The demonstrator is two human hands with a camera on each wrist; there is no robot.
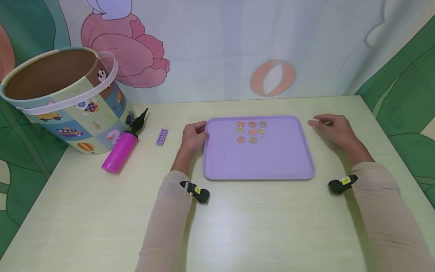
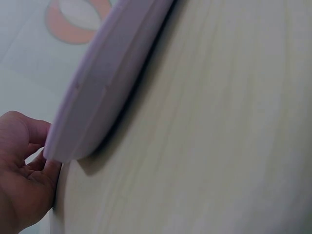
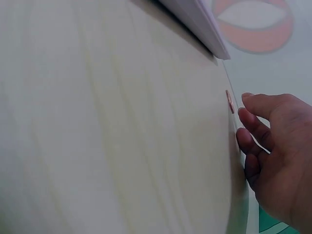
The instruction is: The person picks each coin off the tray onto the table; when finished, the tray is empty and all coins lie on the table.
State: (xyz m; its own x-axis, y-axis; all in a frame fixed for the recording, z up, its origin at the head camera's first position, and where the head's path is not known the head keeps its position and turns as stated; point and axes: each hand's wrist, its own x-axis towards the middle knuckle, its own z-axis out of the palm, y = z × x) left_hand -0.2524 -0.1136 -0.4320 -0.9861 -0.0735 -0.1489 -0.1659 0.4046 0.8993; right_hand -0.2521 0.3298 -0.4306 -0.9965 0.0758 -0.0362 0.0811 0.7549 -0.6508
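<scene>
A purple tray (image 1: 258,162) lies on the table with several copper and silver-toned coins (image 1: 252,132) in short rows toward its back. My left hand (image 1: 194,136) grips the tray's left edge, thumb and fingers at the rim; the left wrist view shows the same hand at the tray's corner. Just beyond the tray's right side, my right hand (image 1: 334,129) hovers low with loosely bent fingers. A copper coin (image 1: 311,123) lies on the table right by those fingertips. In the right wrist view, a small gap shows between this coin (image 3: 230,101) and the thumb.
At the left stands a large patterned bucket (image 1: 78,113) with a white handle. A magenta pump bottle (image 1: 120,152) with a black nozzle leans by its base. Beside it is a purple toy brick (image 1: 162,136). A printed curtain (image 1: 210,49) hangs behind the table (image 1: 238,226).
</scene>
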